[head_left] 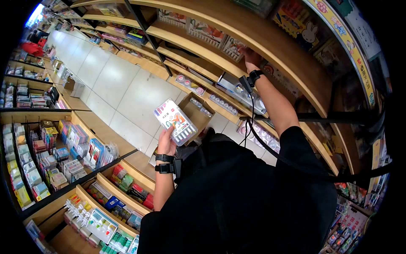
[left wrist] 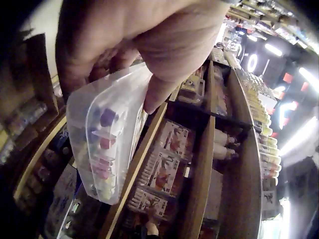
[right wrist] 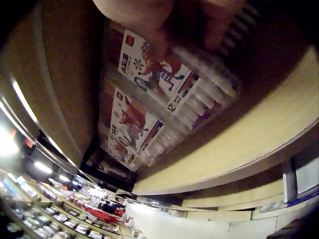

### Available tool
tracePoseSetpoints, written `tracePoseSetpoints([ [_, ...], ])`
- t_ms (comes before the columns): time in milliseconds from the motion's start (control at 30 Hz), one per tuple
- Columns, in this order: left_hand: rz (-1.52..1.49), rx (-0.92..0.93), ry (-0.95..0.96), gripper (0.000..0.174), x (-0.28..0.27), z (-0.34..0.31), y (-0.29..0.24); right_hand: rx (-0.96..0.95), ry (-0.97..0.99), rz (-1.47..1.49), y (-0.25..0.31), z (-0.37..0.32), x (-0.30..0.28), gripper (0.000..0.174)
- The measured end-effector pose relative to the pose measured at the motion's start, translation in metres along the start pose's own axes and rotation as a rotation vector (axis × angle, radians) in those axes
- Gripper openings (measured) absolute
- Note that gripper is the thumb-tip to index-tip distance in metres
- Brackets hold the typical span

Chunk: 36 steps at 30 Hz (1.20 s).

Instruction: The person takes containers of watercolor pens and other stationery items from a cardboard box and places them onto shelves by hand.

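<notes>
My left hand (head_left: pixel 166 143) holds a clear plastic case of markers (head_left: pixel 175 120) by its lower edge, its printed white label facing up in the head view. Seen from the left wrist, the thumb lies along one face of the translucent case (left wrist: pixel 107 144), and coloured marker ends show through its end. My right hand (head_left: pixel 251 58) reaches into a wooden shelf and grips a similar marker case (right wrist: pixel 174 84) at its upper part. That case is the nearest of a row; further marker cases (right wrist: pixel 132 122) stand beside it. Part of the right hand's fingers is hidden in shadow.
Below the left hand's case is an open cardboard box (head_left: pixel 196 114) with small packs inside. The wooden shelf board (head_left: pixel 203 44) runs in front of the row. Stocked shelves (head_left: pixel 63 156) line the left side, across a tiled aisle (head_left: pixel 114 89). A black cable (head_left: pixel 270 152) hangs from the right wrist.
</notes>
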<state>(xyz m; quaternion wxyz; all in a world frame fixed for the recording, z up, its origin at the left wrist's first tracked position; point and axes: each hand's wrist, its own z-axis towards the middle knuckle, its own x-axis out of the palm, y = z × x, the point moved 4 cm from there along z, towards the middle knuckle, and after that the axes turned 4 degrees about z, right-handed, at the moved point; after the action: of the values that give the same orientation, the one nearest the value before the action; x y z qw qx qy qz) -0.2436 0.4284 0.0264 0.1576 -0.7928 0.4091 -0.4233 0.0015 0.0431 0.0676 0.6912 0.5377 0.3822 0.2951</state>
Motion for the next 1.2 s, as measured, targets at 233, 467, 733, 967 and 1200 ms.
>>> tracePoseSetpoints([
  [233, 0.037, 0.02, 0.023, 0.031, -0.008, 0.002, 0.004, 0.015, 0.047, -0.187, -0.001, 0.004, 0.007, 0.051],
  [467, 0.056, 0.015, 0.07, 0.029, 0.011, 0.002, -0.006, -0.106, 0.029, -0.375, -0.029, 0.015, 0.015, 0.05],
  [733, 0.038, 0.032, 0.094, 0.028, 0.023, 0.006, -0.003, -0.021, 0.23, -0.538, -0.002, -0.022, 0.007, 0.039],
  [967, 0.144, -0.046, 0.262, 0.029, 0.061, 0.029, 0.005, 0.77, 1.174, 0.045, 0.018, -0.186, 0.016, 0.03],
  [1200, 0.361, -0.001, 0.411, 0.045, 0.094, 0.039, 0.036, 0.867, 1.135, 0.161, 0.015, -0.217, -0.012, 0.033],
])
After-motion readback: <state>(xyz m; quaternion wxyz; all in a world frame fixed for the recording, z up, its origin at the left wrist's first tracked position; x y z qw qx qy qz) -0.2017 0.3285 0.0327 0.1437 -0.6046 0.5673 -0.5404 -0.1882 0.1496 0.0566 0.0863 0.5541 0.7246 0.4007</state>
